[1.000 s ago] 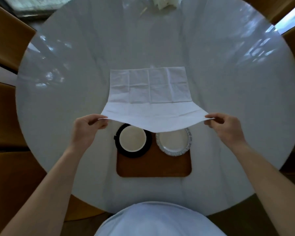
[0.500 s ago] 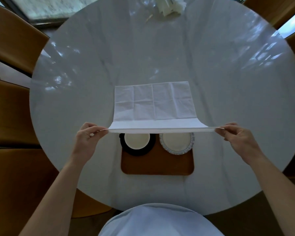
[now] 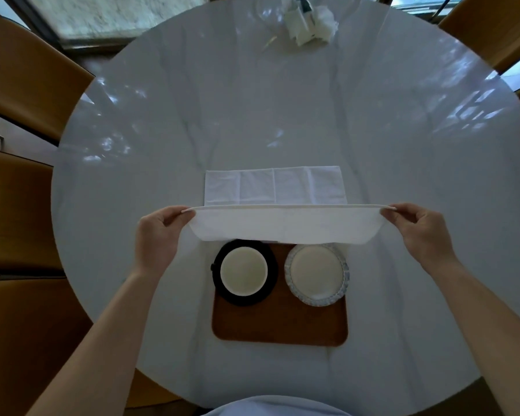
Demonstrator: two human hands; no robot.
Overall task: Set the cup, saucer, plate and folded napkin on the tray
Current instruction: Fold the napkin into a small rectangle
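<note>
Overhanging napkin (image 3: 282, 226), tray (image 3: 279, 328), chairs (image 3: 27, 73)

the napkin (image 3: 282, 226) is white cloth, matt, with pressed fold creases that mark it into squares. the table (image 3: 252, 100) has a smooth, glossy pale top with faint grey veins like marble, and it mirrors the window light. the tray (image 3: 279, 328) looks like brown wood, smooth and matt. the cup (image 3: 243, 271) is cream inside, smooth like glazed ceramic; the saucer (image 3: 270, 283) is black and dull. the plate (image 3: 315, 274) is glazed, with a blue patterned rim. the chairs (image 3: 27, 73) look like tan leather with a soft sheen.
</note>
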